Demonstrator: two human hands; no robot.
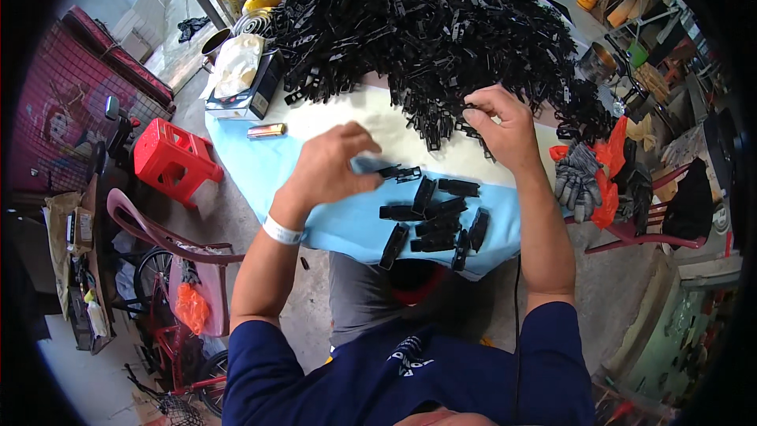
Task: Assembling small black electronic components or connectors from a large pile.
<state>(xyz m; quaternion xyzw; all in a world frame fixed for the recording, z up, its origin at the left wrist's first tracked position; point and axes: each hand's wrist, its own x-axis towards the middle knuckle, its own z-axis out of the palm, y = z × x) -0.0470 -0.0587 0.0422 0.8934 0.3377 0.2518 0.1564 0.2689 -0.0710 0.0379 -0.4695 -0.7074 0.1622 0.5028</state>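
Observation:
A large heap of black plastic clip-like parts [426, 24] covers the far part of the cloth-covered table. My right hand [506, 128] is at the heap's near edge, thumb and forefinger pinched together; what lies between the tips is too small to tell. My left hand [331, 164] hovers over the cloth at the left, thumb and fingers spread apart with nothing seen between them. Just right of its thumb lie a few loose black parts [400, 173]. Closer to me, several longer black pieces [438, 225] lie loosely grouped on the blue cloth, some overlapping.
Left of the heap stand a box [244, 95] with a pale packet on top and a small orange-yellow pack [266, 131]. A red stool [177, 159] and a maroon chair [169, 229] are at the left. Grey gloves [578, 181] and orange plastic lie right of the table.

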